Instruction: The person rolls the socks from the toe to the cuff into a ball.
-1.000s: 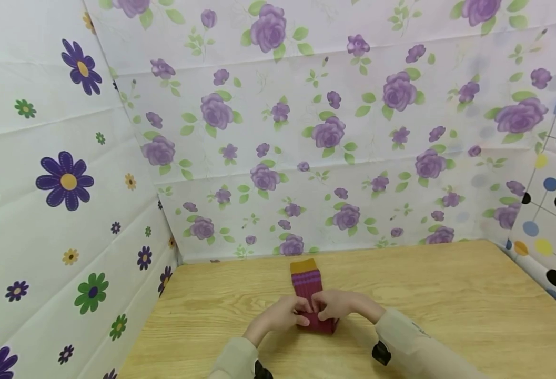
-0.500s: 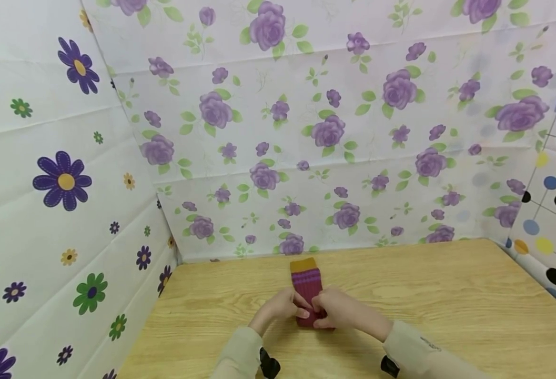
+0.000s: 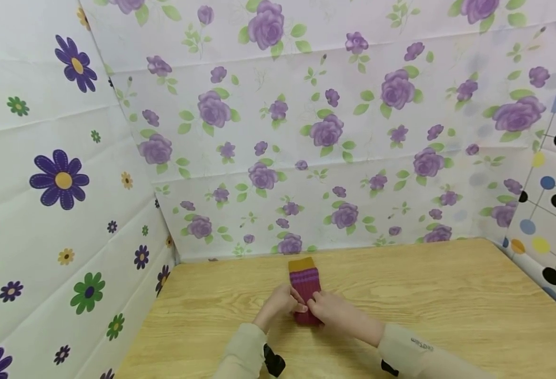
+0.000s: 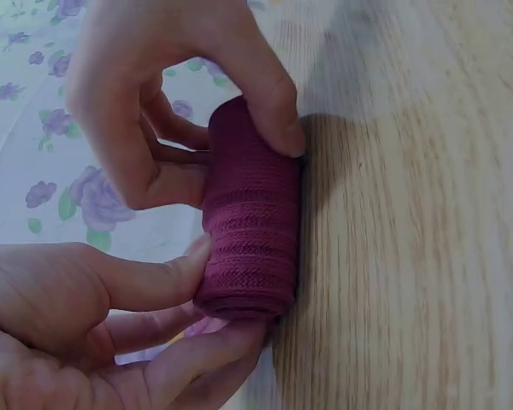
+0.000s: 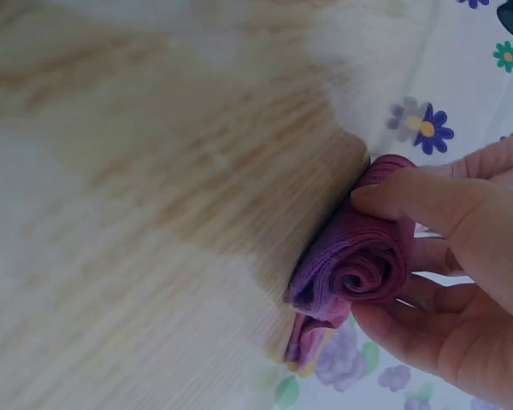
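Note:
A maroon ribbed sock (image 3: 305, 281) with purple stripes and a mustard end lies on the wooden table, its far part flat. Its near part is wound into a roll (image 5: 363, 260), whose spiral end shows in the right wrist view. My left hand (image 3: 283, 302) grips the roll's left end; in the left wrist view the thumb lies on one side and fingers beneath. Curled round the right end is my right hand (image 3: 339, 314), thumb on the near side and fingers on the far side. Both hands partly hide the roll in the head view.
The wooden table (image 3: 415, 295) extends on both sides of the sock. White cloth with purple roses (image 3: 327, 130) hangs behind it, and a daisy-print cloth (image 3: 117, 252) is at the left. A dotted cloth (image 3: 543, 210) borders the right side.
The roll has turned and advanced slightly away from me along the sock, shortening the flat part. Both hands have moved with it, the right fingers shifting round its end.

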The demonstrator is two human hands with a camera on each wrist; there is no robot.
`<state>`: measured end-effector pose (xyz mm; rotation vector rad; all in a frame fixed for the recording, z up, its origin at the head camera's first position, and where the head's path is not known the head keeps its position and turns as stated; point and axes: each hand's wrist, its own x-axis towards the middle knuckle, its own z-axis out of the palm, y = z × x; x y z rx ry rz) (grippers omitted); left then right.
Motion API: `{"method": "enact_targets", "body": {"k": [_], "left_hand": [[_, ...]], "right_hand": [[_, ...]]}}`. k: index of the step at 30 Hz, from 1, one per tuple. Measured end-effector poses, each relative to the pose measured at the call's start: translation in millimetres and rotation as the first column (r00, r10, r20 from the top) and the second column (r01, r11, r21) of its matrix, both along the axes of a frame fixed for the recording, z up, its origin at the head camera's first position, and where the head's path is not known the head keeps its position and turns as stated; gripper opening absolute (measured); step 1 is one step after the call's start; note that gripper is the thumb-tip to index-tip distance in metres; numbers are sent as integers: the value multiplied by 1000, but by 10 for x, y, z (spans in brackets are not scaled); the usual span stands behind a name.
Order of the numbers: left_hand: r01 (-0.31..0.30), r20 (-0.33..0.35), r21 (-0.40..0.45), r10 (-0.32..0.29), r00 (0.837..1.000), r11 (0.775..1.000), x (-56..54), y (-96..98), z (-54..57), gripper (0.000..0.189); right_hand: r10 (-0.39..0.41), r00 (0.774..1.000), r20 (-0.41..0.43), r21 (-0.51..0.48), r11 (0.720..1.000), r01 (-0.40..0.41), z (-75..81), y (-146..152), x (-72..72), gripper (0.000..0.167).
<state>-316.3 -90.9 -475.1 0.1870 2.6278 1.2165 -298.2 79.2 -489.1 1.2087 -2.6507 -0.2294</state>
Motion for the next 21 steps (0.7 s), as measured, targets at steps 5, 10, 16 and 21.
{"method": "enact_targets", "body": {"k": [5,10,16,21], "left_hand": [[-29,-115,-83,19,993,996,22,39,1,14],[-53,-207,-122,27,978,991,75,69,6,19],[-42,-246,-124,11,969,991,105,76,-7,19],[9,-239,-131,-40,970,991,109,53,-27,15]], "right_hand": [[-3,998,62,3,1000,2,32,-8,-45,30],[10,989,145,-63,998,-1,54,15,-83,21],[63,979,191,-128,991,-39,105,58,-100,19],[97,972,214,-131,989,-70,129,73,-108,16]]}}
